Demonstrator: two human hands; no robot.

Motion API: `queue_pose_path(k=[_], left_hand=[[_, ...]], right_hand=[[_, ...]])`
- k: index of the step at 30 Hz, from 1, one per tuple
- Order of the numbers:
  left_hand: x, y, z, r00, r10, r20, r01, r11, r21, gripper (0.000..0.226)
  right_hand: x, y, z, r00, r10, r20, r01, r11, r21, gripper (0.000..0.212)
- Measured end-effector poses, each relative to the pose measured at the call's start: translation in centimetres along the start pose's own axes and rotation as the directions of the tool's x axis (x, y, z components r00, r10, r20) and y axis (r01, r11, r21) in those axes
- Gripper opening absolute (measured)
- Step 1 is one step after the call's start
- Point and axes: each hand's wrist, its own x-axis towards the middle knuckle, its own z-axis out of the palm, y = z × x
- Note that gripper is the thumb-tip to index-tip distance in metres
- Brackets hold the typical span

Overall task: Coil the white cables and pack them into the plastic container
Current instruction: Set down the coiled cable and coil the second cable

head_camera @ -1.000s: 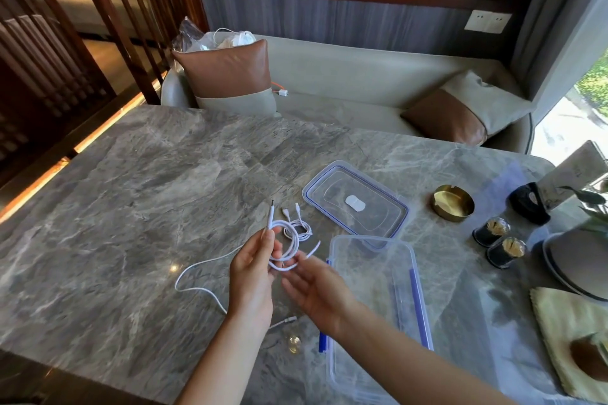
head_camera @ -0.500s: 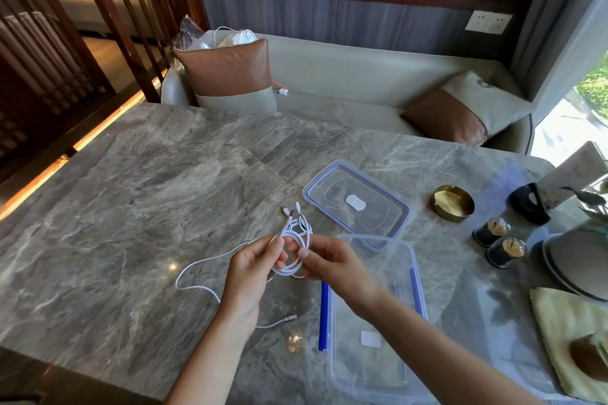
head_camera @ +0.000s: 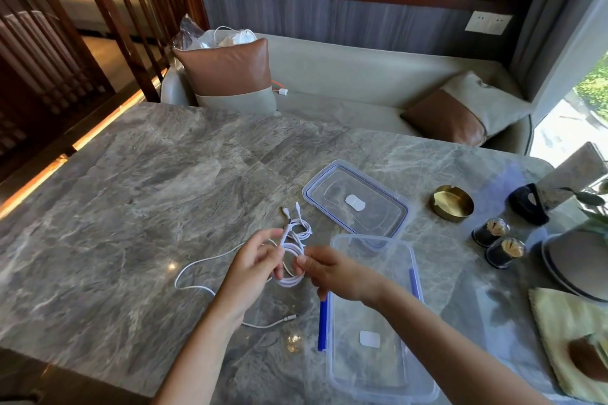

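A white cable coil hangs between my two hands above the marble table. My left hand holds its left side with curled fingers. My right hand pinches its right side. The same cable's loose tail trails left over the table and ends in a plug. A second small white coiled cable lies just beyond my hands. The clear plastic container with blue clips stands open under my right forearm. Its lid lies flat behind it.
A brass ashtray, two small dark jars, a black holder and a round grey plate stand at the right. A yellow cloth lies at the right edge. A bench with cushions runs behind the marble table.
My right hand came up from below the coil and took hold of its right side. The coil has tightened and now hangs lower between both hands.
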Motion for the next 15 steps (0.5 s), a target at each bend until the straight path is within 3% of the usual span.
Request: queue_pose_path(k=[3, 5, 10, 13, 15], left_hand=[[0.0, 0.1, -0.5, 0.996, 0.057, 0.075, -0.059, 0.998, 0.018, 0.048], [0.2, 0.5, -1.2, 0.981, 0.092, 0.172, -0.114, 0.986, 0.124, 0.055], [0.9, 1.1, -2.4, 0.963, 0.131, 0.234, -0.231, 0.848, 0.477, 0.034], [1.2, 1.6, -2.5, 0.953, 0.228, 0.2, -0.302, 0.774, 0.557, 0.019], [1.3, 1.8, -2.3, 0.955, 0.221, 0.196, -0.293, 0.79, 0.538, 0.016]], right_hand=[[-0.1, -0.2, -0.5, 0.999, -0.013, 0.045, 0.011, 0.999, 0.053, 0.03], [-0.4, -0.4, -1.2, 0.993, -0.028, 0.111, 0.019, 0.996, 0.089, 0.031], [-0.8, -0.8, -2.8, 0.98, -0.02, 0.198, 0.006, 0.998, 0.068, 0.032], [-0.6, -0.9, -2.9, 0.986, -0.023, 0.165, 0.02, 1.0, 0.019, 0.03], [-0.5, -1.0, -2.9, 0.989, -0.033, 0.144, 0.035, 0.999, -0.009, 0.029]])
